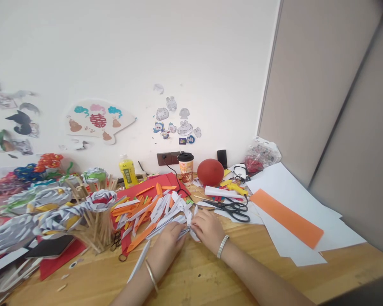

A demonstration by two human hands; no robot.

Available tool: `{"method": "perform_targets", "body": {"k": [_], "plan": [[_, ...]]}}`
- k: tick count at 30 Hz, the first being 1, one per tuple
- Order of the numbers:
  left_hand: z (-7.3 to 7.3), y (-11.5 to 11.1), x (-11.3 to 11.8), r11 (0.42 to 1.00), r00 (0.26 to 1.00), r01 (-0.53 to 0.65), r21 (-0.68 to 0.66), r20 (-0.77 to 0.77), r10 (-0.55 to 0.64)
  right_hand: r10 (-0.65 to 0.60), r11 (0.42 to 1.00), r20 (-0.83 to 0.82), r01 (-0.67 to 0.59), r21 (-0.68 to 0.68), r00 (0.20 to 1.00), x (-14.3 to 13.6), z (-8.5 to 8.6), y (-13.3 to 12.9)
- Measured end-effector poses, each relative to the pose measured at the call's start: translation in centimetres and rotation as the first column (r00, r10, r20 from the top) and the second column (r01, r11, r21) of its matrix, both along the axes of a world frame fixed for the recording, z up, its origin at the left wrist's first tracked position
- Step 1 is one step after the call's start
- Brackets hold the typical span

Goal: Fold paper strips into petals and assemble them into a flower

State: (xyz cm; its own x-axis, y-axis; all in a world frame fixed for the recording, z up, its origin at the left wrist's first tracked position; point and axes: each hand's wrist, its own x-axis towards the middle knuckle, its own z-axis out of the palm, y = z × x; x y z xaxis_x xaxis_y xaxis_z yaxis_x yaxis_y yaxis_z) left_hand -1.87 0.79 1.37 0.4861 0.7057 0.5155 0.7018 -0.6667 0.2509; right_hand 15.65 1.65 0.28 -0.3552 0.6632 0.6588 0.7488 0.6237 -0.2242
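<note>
My left hand (172, 238), with a bangle at the wrist, has its fingers closed on folded white paper strips. Close beside it, my right hand (209, 227), wearing a sparkling bracelet, pinches the same folded white paper (189, 217) where the fingertips of both hands almost meet. Just beyond the hands lies a loose pile of folded white and orange paper pieces (153, 208), partly on red paper sheets (161, 182). A single white folded strip (139, 260) rests beside my left forearm. Fine folds between the fingers are too small to make out.
Black scissors (234, 209) and a yellow glue gun (237, 188) lie right of the pile. Behind stand a lidded cup (186, 168), a red balloon (210, 172) and a yellow bottle (128, 171). White sheets (293, 212) with an orange strip (285, 216) are right; bundled sticks (97, 229) left.
</note>
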Motion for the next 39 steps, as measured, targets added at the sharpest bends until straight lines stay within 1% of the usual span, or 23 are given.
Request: {"method": "perform_targets", "body": {"k": [5, 9, 15, 19, 23, 26, 31, 35, 39], "plan": [[0.4, -0.3, 0.1, 0.999, 0.999, 0.005, 0.037, -0.039, -0.003, -0.023, 0.993, 0.104, 0.011, 0.116, 0.994, -0.1, -0.4, 0.2], [0.7, -0.5, 0.2, 0.999, 0.998, 0.022, 0.026, -0.053, -0.021, -0.039, 0.984, 0.155, 0.011, 0.176, 0.987, -0.2, -0.3, 0.3], [1.1, -0.7, 0.3, 1.000, 0.997, -0.007, -0.008, -0.080, 0.006, -0.037, 0.983, 0.109, 0.017, 0.185, 0.993, -0.2, 0.0, -0.1], [1.2, -0.7, 0.2, 1.000, 0.995, 0.002, -0.031, -0.098, -0.005, -0.028, 0.979, 0.121, 0.003, 0.205, 0.992, -0.2, -0.1, 0.0], [1.6, -0.9, 0.3, 1.000, 0.995, 0.019, -0.009, -0.101, -0.020, -0.040, 0.977, 0.153, 0.007, 0.213, 0.987, -0.2, -0.5, 0.2], [1.8, -1.1, 0.4, 1.000, 0.994, 0.001, 0.005, -0.106, 0.000, -0.045, 0.975, 0.158, 0.009, 0.221, 0.986, -0.3, -0.5, 0.3], [1.4, -1.0, 0.5, 0.997, 0.995, -0.064, 0.050, -0.072, 0.067, -0.034, 0.974, 0.135, 0.002, 0.227, 0.990, -0.7, 0.0, -0.3], [0.6, -0.6, 0.5, 0.995, 0.998, -0.050, 0.089, -0.025, 0.052, -0.027, 0.976, 0.100, 0.005, 0.218, 0.995, -1.1, -0.2, -0.5], [0.2, -0.2, 0.3, 0.994, 0.999, -0.027, 0.105, -0.023, 0.030, -0.006, 0.979, 0.057, -0.006, 0.202, 0.998, -1.3, -0.7, -0.2]]}}
